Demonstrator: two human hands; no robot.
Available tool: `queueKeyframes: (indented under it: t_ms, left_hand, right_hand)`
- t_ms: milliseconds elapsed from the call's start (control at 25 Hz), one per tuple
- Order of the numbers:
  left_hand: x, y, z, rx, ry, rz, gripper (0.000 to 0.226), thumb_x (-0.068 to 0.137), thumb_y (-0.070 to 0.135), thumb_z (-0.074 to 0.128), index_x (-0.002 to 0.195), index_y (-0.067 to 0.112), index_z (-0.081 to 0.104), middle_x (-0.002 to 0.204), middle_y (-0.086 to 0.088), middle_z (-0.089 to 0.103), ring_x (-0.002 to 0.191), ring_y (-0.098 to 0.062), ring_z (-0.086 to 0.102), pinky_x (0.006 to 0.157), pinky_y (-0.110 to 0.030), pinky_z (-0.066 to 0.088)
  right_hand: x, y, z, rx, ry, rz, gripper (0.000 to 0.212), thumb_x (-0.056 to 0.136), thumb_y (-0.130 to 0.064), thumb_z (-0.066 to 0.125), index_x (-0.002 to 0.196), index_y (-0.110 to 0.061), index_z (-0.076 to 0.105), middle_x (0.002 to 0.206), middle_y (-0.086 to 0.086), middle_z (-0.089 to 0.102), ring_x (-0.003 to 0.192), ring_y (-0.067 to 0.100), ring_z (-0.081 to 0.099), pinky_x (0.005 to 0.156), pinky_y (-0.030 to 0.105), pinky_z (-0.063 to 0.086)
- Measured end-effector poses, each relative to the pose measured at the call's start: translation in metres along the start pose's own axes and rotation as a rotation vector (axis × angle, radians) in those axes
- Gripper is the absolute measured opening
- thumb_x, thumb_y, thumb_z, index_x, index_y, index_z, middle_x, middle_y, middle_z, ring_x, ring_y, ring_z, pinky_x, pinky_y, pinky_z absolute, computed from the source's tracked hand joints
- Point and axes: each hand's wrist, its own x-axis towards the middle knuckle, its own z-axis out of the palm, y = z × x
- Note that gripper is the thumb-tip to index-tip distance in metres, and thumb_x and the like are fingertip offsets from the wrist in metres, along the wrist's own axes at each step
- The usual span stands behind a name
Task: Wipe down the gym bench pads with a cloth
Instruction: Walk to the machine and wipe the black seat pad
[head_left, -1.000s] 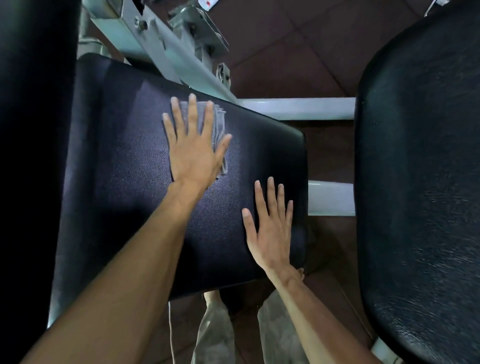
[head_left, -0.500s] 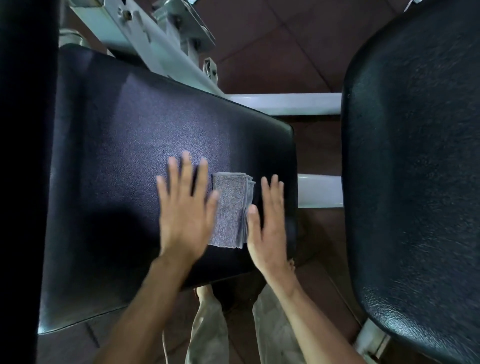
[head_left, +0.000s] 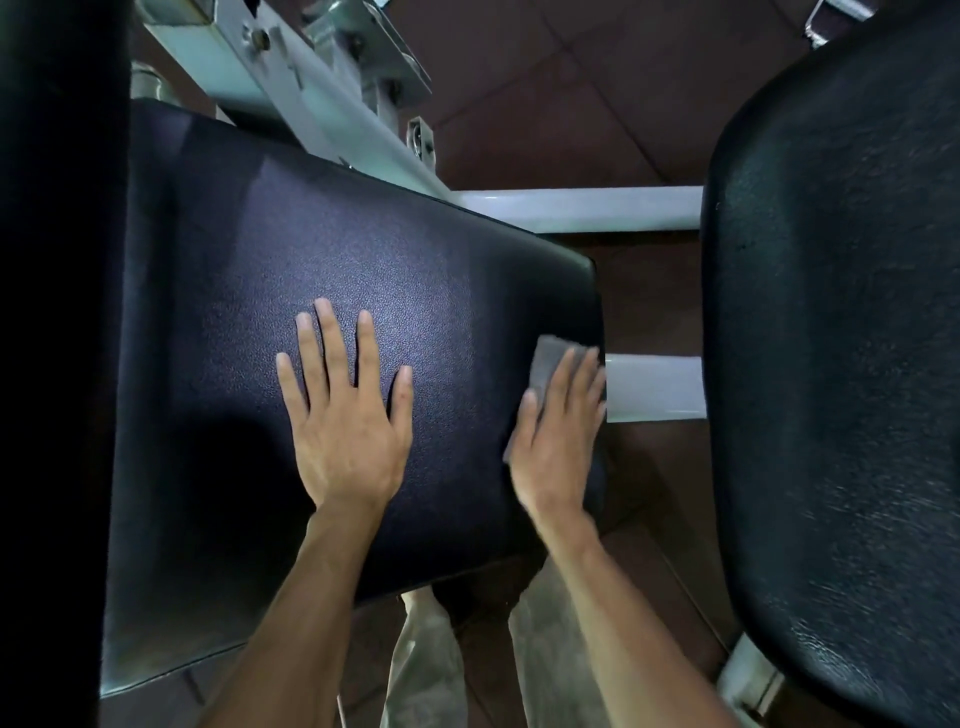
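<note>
Mostly hidden, grey cloth (head_left: 549, 358) lies flat.

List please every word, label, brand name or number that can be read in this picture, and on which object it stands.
None: no readable text shows on the middle bench pad, the right pad, the grey cloth under the right hand, the left hand, or the white frame.

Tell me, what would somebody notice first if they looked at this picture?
Probably the two hands spread flat on the big black bench pad in the middle. The left hand presses on bare pad, while the right hand covers a grey cloth at the pad's right edge. Another black pad fills the right side, with white metal bars between them.
</note>
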Motion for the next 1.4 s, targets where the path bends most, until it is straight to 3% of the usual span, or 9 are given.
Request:
queueKeyframes:
  t_ms: [120, 200, 440, 640, 840, 1080, 1200, 1280, 1400]
  left_hand:
    - [0.0, 0.002, 0.004, 0.014, 0.013, 0.006, 0.065, 0.102, 0.053, 0.018, 0.158, 0.021, 0.005, 0.166, -0.011, -0.006, 0.155, -0.028, -0.005, 0.125, -0.05, 0.001]
    - [0.001, 0.003, 0.005, 0.019, 0.016, 0.004, 0.065, 0.103, 0.052, 0.019, 0.158, 0.021, 0.004, 0.166, -0.011, -0.007, 0.155, -0.028, -0.006, 0.125, -0.051, 0.001]
    - [0.001, 0.003, 0.004, -0.014, 0.018, 0.001, 0.065, 0.102, 0.053, 0.017, 0.158, 0.022, 0.005, 0.167, -0.01, -0.006, 0.155, -0.027, -0.006, 0.125, -0.052, 0.002]
    - [-0.002, 0.002, 0.007, 0.005, 0.01, -0.002, 0.065, 0.102, 0.053, 0.017, 0.158, 0.022, 0.004, 0.167, -0.01, -0.007, 0.155, -0.027, -0.006, 0.125, -0.051, 0.0]
    - [-0.002, 0.002, 0.008, 0.012, 0.009, -0.006, 0.064, 0.103, 0.053, 0.02, 0.158, 0.022, 0.004, 0.166, -0.01, -0.007, 0.155, -0.027, -0.007, 0.125, -0.05, -0.001]
    - [-0.013, 0.01, -0.03, -0.062, -0.117, 0.027, 0.062, 0.104, 0.047, 0.026, 0.156, 0.016, 0.015, 0.166, -0.013, 0.005, 0.155, -0.029, 0.002, 0.123, -0.051, 0.002]
    - [-0.06, 0.03, -0.059, -0.265, -0.304, 0.129, 0.054, 0.103, 0.041, 0.034, 0.15, 0.014, 0.035, 0.16, -0.014, 0.029, 0.151, -0.029, 0.022, 0.122, -0.051, 0.019]
    - [-0.113, 0.036, -0.08, -0.313, -0.439, 0.187, 0.053, 0.102, 0.042, 0.033, 0.146, 0.014, 0.043, 0.155, -0.013, 0.039, 0.146, -0.029, 0.033, 0.119, -0.047, 0.029]
    - [-0.186, 0.039, -0.113, -0.255, -0.608, 0.29, 0.06, 0.098, 0.05, 0.024, 0.142, 0.016, 0.047, 0.146, -0.008, 0.049, 0.136, -0.027, 0.045, 0.112, -0.041, 0.039]
  right_hand:
    - [0.091, -0.04, -0.008, 0.069, 0.053, 0.131, 0.066, 0.104, -0.043, 0.029, 0.157, -0.009, 0.01, 0.166, 0.014, 0.003, 0.154, 0.035, 0.001, 0.123, 0.054, 0.011]
    - [0.115, -0.067, -0.005, 0.042, 0.041, 0.06, 0.067, 0.103, -0.043, 0.032, 0.157, -0.007, 0.014, 0.166, 0.015, 0.009, 0.153, 0.036, 0.005, 0.124, 0.051, 0.01]
    - [0.007, -0.027, 0.002, -0.017, -0.082, -0.437, 0.063, 0.105, -0.034, 0.035, 0.157, -0.007, 0.012, 0.167, 0.01, 0.005, 0.155, 0.028, 0.0, 0.126, 0.045, 0.013]
    - [-0.003, -0.018, 0.002, -0.123, -0.117, -0.39, 0.07, 0.102, -0.049, 0.032, 0.158, -0.018, 0.004, 0.167, 0.006, -0.007, 0.154, 0.027, -0.013, 0.125, 0.046, -0.002]
    - [0.012, -0.014, 0.003, 0.018, -0.152, -0.425, 0.059, 0.105, -0.036, 0.027, 0.157, -0.014, 0.009, 0.167, 0.006, 0.002, 0.155, 0.022, -0.006, 0.126, 0.038, 0.003]
    - [-0.011, -0.029, -0.051, 0.289, -0.323, -0.207, 0.054, 0.107, -0.03, 0.035, 0.156, -0.016, 0.022, 0.165, -0.003, 0.018, 0.153, 0.008, 0.007, 0.12, 0.011, 0.004]
    - [-0.055, -0.022, -0.094, 0.287, -0.426, -0.114, 0.053, 0.106, -0.033, 0.035, 0.155, -0.016, 0.026, 0.162, 0.0, 0.029, 0.151, 0.014, 0.022, 0.124, 0.027, 0.018]
    - [-0.102, -0.01, -0.123, 0.204, -0.477, -0.013, 0.049, 0.106, -0.035, 0.034, 0.152, -0.017, 0.034, 0.157, 0.003, 0.04, 0.146, 0.021, 0.035, 0.12, 0.028, 0.022]
    - [-0.179, 0.03, -0.146, 0.108, -0.471, 0.132, 0.051, 0.097, -0.063, 0.018, 0.141, -0.044, 0.038, 0.151, 0.005, 0.047, 0.143, 0.027, 0.037, 0.121, 0.044, 0.022]
